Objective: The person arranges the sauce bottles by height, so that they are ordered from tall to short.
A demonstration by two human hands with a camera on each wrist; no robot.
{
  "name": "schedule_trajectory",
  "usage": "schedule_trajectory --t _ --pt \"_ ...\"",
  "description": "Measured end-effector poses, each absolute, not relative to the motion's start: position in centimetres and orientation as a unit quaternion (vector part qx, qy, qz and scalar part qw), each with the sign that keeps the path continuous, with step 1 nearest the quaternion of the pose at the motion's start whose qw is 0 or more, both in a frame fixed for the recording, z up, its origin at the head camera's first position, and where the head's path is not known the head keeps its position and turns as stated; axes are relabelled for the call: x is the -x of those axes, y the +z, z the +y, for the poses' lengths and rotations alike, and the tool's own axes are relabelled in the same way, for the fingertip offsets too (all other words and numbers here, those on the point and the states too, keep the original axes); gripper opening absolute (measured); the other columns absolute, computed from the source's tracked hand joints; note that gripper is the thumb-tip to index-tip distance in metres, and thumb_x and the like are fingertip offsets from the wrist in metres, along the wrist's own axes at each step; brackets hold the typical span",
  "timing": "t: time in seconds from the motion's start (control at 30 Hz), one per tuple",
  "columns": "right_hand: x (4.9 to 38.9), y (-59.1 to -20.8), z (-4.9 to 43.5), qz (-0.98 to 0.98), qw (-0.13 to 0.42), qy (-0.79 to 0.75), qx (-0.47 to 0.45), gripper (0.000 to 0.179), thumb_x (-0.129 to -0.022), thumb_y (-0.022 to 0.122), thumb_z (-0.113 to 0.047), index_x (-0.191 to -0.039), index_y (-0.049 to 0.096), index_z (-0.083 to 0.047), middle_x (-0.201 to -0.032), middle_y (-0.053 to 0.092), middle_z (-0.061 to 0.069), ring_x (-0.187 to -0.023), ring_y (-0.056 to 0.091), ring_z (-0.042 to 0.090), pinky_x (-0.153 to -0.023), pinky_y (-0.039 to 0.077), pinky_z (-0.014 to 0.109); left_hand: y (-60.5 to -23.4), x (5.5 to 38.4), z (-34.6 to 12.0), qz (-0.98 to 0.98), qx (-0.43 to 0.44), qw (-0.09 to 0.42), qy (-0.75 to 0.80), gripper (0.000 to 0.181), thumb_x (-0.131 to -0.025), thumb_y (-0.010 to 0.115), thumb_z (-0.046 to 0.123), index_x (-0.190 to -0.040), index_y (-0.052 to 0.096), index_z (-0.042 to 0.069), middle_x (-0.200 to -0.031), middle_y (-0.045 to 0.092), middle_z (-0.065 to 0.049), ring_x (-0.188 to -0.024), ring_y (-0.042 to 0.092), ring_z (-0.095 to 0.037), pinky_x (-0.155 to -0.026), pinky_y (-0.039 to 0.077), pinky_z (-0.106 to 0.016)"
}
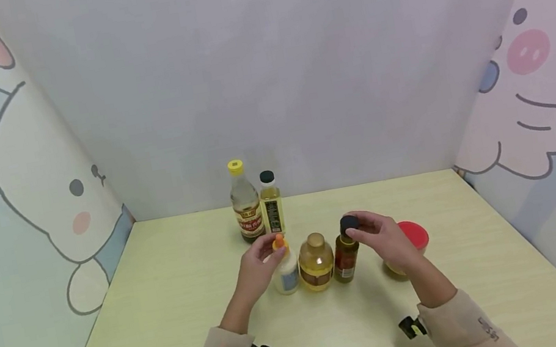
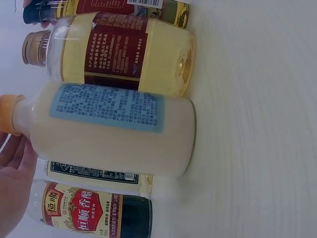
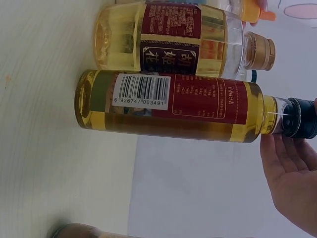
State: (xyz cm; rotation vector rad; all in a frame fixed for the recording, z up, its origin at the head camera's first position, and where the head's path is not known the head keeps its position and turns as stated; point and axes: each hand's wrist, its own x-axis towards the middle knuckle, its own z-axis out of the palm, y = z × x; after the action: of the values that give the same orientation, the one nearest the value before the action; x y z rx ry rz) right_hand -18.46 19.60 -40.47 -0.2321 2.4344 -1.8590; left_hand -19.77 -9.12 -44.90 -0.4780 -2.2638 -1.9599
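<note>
Fingers of my left hand pinch the orange cap of a creamy-white squeeze bottle with a blue label, which stands upright. My right hand holds the black cap of a slim oil bottle; its dark red label and barcode face the right wrist camera. Between these two stands a rounder bottle of golden oil with a gold cap, touched by neither hand. In the left wrist view, the squeeze bottle overlaps part of that oil bottle.
Behind the left hand stand a yellow-capped vinegar bottle and a black-capped bottle of pale oil. A red-lidded jar is partly hidden behind the right hand. The light wood table meets a grey back wall and cartoon-printed side panels.
</note>
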Motion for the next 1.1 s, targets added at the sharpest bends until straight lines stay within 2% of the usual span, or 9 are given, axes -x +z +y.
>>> schedule_trajectory --t 0.33,0.57,0.83,0.97,1.1 --pt "18.5 -40.8 19.6 0.789 0.021 -0.609 0.077 0.050 -0.093 0.069 -0.022 -0.136 0.053 0.000 -0.126 0.058 0.020 -0.114 0.058 0.031 -0.095 0.048 0.035 -45.4 19.9 -9.2 -0.766 0.159 0.064 -0.620 0.038 -0.090 0.073 0.017 -0.123 0.061 0.000 -0.115 0.065 -0.013 -0.110 0.061 -0.032 -0.095 0.048 -0.045" --pt "18.6 -40.9 19.4 0.785 0.015 -0.613 0.082 0.051 -0.091 0.072 -0.019 -0.134 0.054 0.002 -0.124 0.059 0.021 -0.112 0.058 0.032 -0.091 0.050 0.031 -45.5 19.9 -8.9 -0.761 0.145 0.069 -0.628 0.035 -0.089 0.073 0.008 -0.121 0.062 -0.002 -0.114 0.065 -0.016 -0.108 0.061 -0.033 -0.096 0.047 -0.046" --pt "18.7 -40.9 19.2 0.788 0.011 -0.612 0.073 0.050 -0.091 0.072 -0.019 -0.133 0.055 0.001 -0.123 0.061 0.020 -0.111 0.059 0.030 -0.090 0.050 0.030 -42.1 18.0 -8.6 -0.760 0.147 0.067 -0.630 0.031 -0.088 0.070 -0.002 -0.117 0.061 -0.009 -0.112 0.064 -0.022 -0.107 0.060 -0.038 -0.095 0.048 -0.047" --pt "19.0 -41.0 19.2 0.789 0.011 -0.612 0.063 0.049 -0.090 0.072 -0.019 -0.133 0.056 0.000 -0.123 0.061 0.019 -0.110 0.058 0.030 -0.091 0.050 0.031 -42.3 18.2 -8.7 -0.761 0.142 0.061 -0.630 0.030 -0.089 0.069 -0.002 -0.117 0.061 -0.009 -0.112 0.064 -0.021 -0.107 0.060 -0.037 -0.095 0.048 -0.046" --pt "19.2 -40.8 19.0 0.789 0.015 -0.612 0.055 0.050 -0.090 0.073 -0.020 -0.134 0.056 -0.002 -0.124 0.060 0.018 -0.110 0.057 0.030 -0.093 0.050 0.035 -44.1 19.3 -8.8 -0.759 0.137 0.063 -0.633 0.031 -0.089 0.070 -0.001 -0.118 0.061 -0.008 -0.113 0.064 -0.020 -0.108 0.060 -0.037 -0.095 0.048 -0.046"
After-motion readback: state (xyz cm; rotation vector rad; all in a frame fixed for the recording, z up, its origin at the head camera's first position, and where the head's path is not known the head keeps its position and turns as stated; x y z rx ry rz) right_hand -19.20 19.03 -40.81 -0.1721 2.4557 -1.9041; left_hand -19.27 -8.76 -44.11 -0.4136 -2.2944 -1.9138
